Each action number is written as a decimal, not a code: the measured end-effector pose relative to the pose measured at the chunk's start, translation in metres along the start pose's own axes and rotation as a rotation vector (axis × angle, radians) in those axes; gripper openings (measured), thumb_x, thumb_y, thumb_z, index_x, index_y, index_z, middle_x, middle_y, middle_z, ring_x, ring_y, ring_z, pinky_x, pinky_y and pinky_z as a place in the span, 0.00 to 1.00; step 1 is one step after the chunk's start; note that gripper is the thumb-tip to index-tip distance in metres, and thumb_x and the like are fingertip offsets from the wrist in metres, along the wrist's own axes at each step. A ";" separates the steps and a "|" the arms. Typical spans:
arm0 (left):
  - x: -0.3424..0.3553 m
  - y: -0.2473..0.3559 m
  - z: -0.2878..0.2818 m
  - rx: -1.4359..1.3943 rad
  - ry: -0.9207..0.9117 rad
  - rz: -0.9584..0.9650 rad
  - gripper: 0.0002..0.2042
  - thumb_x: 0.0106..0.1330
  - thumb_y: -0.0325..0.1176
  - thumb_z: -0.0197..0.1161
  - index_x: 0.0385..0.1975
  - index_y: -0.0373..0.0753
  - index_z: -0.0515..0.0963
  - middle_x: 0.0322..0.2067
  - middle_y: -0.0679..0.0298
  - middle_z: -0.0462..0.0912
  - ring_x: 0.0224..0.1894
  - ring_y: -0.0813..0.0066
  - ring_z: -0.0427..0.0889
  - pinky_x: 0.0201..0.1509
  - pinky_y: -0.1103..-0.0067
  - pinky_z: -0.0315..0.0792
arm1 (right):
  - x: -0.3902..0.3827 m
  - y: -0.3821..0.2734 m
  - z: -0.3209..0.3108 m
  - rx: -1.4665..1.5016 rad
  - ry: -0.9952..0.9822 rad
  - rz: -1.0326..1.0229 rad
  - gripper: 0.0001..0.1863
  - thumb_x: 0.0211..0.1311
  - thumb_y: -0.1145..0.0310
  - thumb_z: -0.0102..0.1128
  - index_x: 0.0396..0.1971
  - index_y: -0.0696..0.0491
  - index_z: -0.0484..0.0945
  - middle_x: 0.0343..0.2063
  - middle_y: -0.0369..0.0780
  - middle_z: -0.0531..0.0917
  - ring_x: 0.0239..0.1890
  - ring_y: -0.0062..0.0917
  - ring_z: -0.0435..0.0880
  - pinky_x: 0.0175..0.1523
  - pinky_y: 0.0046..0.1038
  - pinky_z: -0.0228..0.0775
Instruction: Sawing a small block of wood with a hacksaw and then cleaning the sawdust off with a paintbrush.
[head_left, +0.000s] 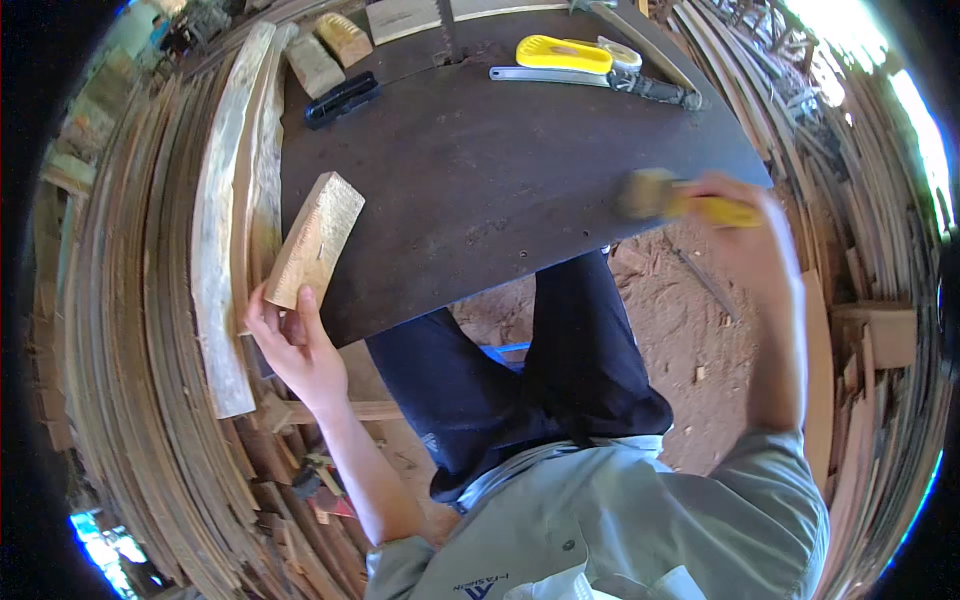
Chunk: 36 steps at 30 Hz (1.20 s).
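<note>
My left hand (300, 340) grips the lower end of a pale wooden block (318, 240), thumb on its face and fingers behind. The block is tilted over the left edge of a dark tabletop (450, 200). On the right, my right hand (735, 215) is closed around the yellow handle of a brush (650, 194). Motion blurs both the hand and the brush's tan head, which is above the table's right front part.
A thin upright blade (446, 30) stands at the table's far side. Near it lie a black case (342, 100), wooden offcuts (315, 66), a yellow oval object (563, 54) and a black-gripped metal tool (548, 76). Long boards (228, 200) line the left.
</note>
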<state>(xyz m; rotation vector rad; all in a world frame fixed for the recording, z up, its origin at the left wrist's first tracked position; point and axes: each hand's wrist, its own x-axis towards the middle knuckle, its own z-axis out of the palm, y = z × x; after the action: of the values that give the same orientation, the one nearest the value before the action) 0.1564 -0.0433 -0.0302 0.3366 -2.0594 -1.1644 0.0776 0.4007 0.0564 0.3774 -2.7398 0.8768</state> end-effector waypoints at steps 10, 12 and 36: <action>-0.004 -0.002 0.002 0.043 0.078 0.039 0.20 0.77 0.28 0.63 0.64 0.34 0.68 0.57 0.45 0.80 0.57 0.61 0.82 0.60 0.68 0.78 | 0.007 -0.053 0.037 0.255 -0.191 -0.342 0.13 0.60 0.66 0.71 0.44 0.47 0.84 0.36 0.41 0.89 0.34 0.38 0.90 0.41 0.35 0.83; -0.010 0.003 -0.001 0.029 0.107 0.091 0.20 0.77 0.26 0.61 0.65 0.31 0.67 0.58 0.44 0.79 0.58 0.60 0.82 0.61 0.68 0.78 | 0.015 -0.102 0.111 0.589 -0.249 -0.700 0.10 0.61 0.62 0.70 0.41 0.45 0.83 0.28 0.40 0.87 0.29 0.41 0.88 0.35 0.39 0.83; -0.050 0.035 -0.067 -0.018 0.174 0.083 0.22 0.76 0.21 0.58 0.68 0.28 0.65 0.60 0.45 0.77 0.62 0.59 0.79 0.65 0.68 0.76 | -0.011 0.163 -0.149 -0.002 -0.051 0.293 0.14 0.74 0.63 0.63 0.49 0.56 0.86 0.32 0.32 0.87 0.34 0.13 0.82 0.37 0.18 0.72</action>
<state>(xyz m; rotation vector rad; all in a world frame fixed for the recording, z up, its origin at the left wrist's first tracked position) 0.2426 -0.0391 -0.0034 0.3291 -1.8928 -1.0648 0.0589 0.6195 0.0838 -0.0053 -2.8898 0.9432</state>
